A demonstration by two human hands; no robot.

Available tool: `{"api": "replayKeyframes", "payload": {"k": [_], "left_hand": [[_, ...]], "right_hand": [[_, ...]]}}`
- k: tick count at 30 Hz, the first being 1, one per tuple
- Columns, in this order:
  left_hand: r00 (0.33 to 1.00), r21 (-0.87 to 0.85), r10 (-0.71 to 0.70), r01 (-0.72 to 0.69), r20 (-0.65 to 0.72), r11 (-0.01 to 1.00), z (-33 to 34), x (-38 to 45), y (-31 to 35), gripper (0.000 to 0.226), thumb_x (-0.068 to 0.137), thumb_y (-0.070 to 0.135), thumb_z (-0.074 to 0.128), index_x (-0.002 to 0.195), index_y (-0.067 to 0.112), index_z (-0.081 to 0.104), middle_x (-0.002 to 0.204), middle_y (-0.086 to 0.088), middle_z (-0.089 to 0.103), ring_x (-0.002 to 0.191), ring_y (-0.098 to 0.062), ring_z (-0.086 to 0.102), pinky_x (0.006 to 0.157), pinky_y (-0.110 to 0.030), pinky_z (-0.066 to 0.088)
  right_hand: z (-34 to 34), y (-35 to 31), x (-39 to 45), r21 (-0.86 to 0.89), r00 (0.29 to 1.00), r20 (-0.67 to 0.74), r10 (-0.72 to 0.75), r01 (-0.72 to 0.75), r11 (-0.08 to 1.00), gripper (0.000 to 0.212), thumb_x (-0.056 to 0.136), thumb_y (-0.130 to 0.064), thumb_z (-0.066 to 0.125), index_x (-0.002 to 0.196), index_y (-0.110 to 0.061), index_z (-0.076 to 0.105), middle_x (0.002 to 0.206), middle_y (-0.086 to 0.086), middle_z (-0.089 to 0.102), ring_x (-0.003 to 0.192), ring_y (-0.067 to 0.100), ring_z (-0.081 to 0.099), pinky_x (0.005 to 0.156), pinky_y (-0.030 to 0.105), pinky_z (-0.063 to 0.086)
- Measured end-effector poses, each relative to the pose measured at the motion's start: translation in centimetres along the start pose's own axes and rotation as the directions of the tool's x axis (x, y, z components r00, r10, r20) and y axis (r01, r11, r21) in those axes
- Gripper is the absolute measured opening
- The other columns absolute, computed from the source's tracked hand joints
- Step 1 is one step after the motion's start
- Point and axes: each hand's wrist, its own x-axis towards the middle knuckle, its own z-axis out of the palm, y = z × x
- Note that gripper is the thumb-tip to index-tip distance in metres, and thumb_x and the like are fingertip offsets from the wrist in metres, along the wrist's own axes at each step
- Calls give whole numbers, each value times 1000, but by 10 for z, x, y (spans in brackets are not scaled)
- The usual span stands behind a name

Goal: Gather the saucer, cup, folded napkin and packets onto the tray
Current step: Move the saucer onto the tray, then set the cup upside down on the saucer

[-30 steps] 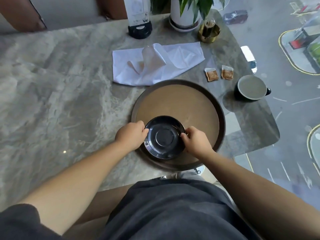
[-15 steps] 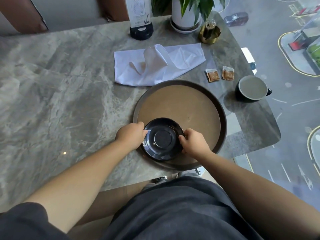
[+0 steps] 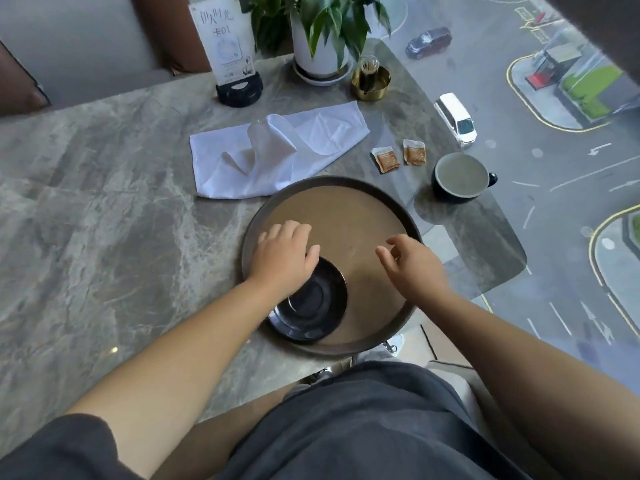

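Two hands over the tray [image 3: 388,202] w/ nothing gripped: left hand [image 3: 282,258] loosely curled, palm down, covering the far-left edge of the saucer [image 3: 318,306], maybe touching it, hard to tell; right hand [image 3: 414,265] open, fingers spread, above bare tray. Saucer sits in tray's near-left part. Napkin [image 3: 277,154] lies rumpled on table [image 3: 104,202] beyond tray; two packets [image 3: 398,157] & cup [image 3: 460,176] far right, off tray.

The black saucer [image 3: 313,304] sat on the round tray [image 3: 346,209] at seven o'clock. Both hands, left hand [image 3: 284,256] and right hand [image 3: 414,265], were empty above it.
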Motion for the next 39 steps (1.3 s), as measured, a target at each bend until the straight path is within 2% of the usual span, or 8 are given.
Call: {"api": "replayKeyframes", "payload": {"k": [3, 7, 13, 18, 23, 32, 35, 39], "left_hand": [[991, -58, 135, -136, -22, 989, 6, 28, 37, 47, 88, 40, 52, 126, 14, 52, 128, -6, 56, 115, -30, 49, 94, -44, 36], [963, -50, 269, -268, 12, 962, 16, 65, 75, 55, 88, 45, 50, 132, 13, 47, 136, -6, 52, 126, -26, 42, 103, -44, 31], [930, -37, 360, -359, 70, 933, 32, 109, 117, 58, 88, 48, 51, 132, 11, 46, 136, -8, 51, 127, -27, 42, 104, -42, 31], [926, -31, 366, -364, 93, 931, 43, 139, 138, 61, 87, 52, 52, 131, 11, 46, 133, -9, 53, 123, -28, 45, 101, -42, 35], [934, -38, 341, -339, 109, 940, 53, 170, 157, 69, 82, 57, 56, 131, 10, 43, 130, -10, 52, 118, -30, 47, 97, -41, 37], [937, -122, 284, -264, 201, 957, 70, 210, 166, 98, 71, 65, 66, 144, 13, 26, 145, -9, 40, 132, -28, 37, 107, -42, 32], [924, -202, 288, -241, 251, 949, 70, 216, 166, 100, 70, 62, 69, 146, 16, 23, 148, -8, 38, 135, -27, 34, 109, -40, 30], [928, -322, 265, -174, 264, 931, 68, 218, 168, 85, 72, 56, 70, 141, 26, 30, 142, -2, 45, 129, -24, 42, 101, -43, 40]], "right_hand": [[-21, 24, 10, -12, 997, -80, -22, 21, 1000, 38, 89, -46, 54, 111, -16, 62, 105, 4, 63, 96, 22, 59, 71, 28, 39], [-46, 55, 18, -78, 990, -138, -2, -9, 997, 47, 89, -49, 55, 121, -16, 59, 124, 7, 58, 115, 24, 51, 91, 36, 43], [-68, 95, 30, -68, 980, -178, 91, -105, 992, 58, 85, -52, 56, 126, -11, 55, 128, 10, 57, 121, 28, 47, 98, 39, 40], [-78, 123, 49, -48, 975, -177, 132, -142, 989, 61, 84, -51, 59, 128, -9, 52, 131, 13, 53, 122, 32, 45, 101, 43, 39], [-85, 146, 75, -27, 979, -151, 133, -139, 990, 73, 81, -54, 63, 135, -8, 44, 138, 11, 46, 126, 32, 40, 103, 42, 36], [-93, 165, 126, -53, 994, 85, 72, -68, 996, 111, 69, -58, 74, 150, -9, 16, 157, 11, 19, 143, 28, 18, 114, 38, 20], [-93, 166, 136, -15, 989, 129, 68, -66, 998, 109, 66, -56, 78, 149, -12, 21, 153, 10, 27, 139, 29, 26, 110, 39, 27], [-94, 163, 140, 56, 989, 133, 69, -77, 995, 97, 61, -51, 82, 139, -17, 35, 136, 9, 44, 125, 27, 41, 98, 40, 40]]}}
